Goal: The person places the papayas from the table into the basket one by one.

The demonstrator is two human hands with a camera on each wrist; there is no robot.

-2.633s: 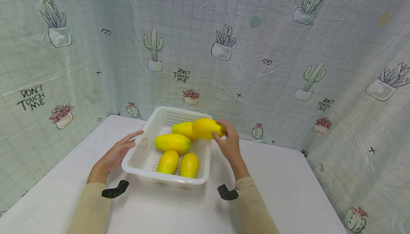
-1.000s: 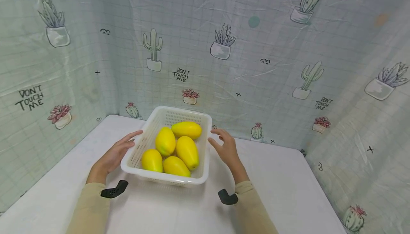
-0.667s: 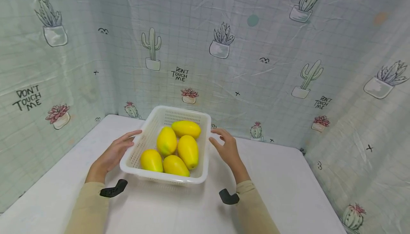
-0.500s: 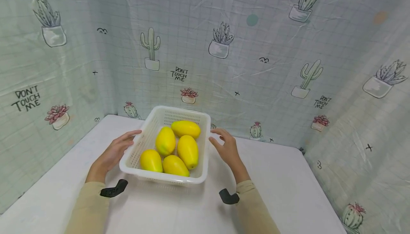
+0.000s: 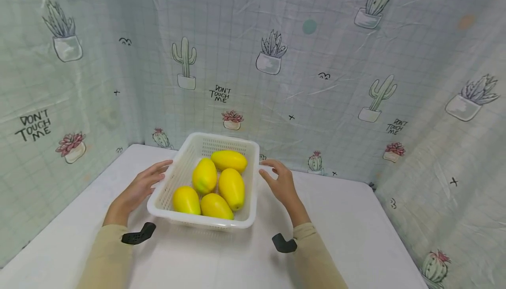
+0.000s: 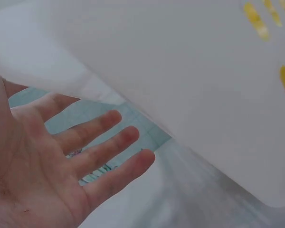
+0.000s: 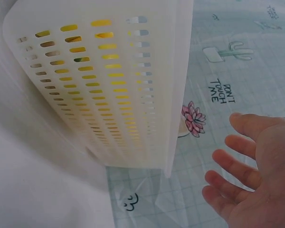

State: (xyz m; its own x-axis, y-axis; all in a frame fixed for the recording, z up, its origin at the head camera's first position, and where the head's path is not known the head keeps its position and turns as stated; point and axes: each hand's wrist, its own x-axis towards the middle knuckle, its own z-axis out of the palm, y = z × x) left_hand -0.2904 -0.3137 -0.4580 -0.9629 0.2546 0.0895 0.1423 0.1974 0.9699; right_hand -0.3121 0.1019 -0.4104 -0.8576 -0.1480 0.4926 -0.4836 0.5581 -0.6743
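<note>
A white plastic basket [image 5: 201,221] with slotted walls stands on the table and holds several yellow mango-like fruits. One fruit [image 5: 230,160] lies crosswise at the back, two sit in the middle, and two, including the left one [image 5: 186,200], are at the front. By the basket's left side, my left hand [image 5: 136,189] is spread; the left wrist view shows its fingers [image 6: 118,175] straight, with nothing held. My right hand [image 5: 282,184] hovers beside the right rim, fingers slightly bent, and a gap separates it from the basket wall [image 7: 95,95] in the right wrist view.
The white table [image 5: 336,232] extends around the basket and ends at a curtain [image 5: 245,25] printed with cacti behind and at both sides. A black wrist mount [image 5: 139,234] sits at the left wrist, another mount [image 5: 284,243] at the right.
Earlier my right hand gripped one fruit over the basket's right side; that fruit now lies inside and the hand is off it. The fruits lie differently. My left hand has shifted slightly outward.
</note>
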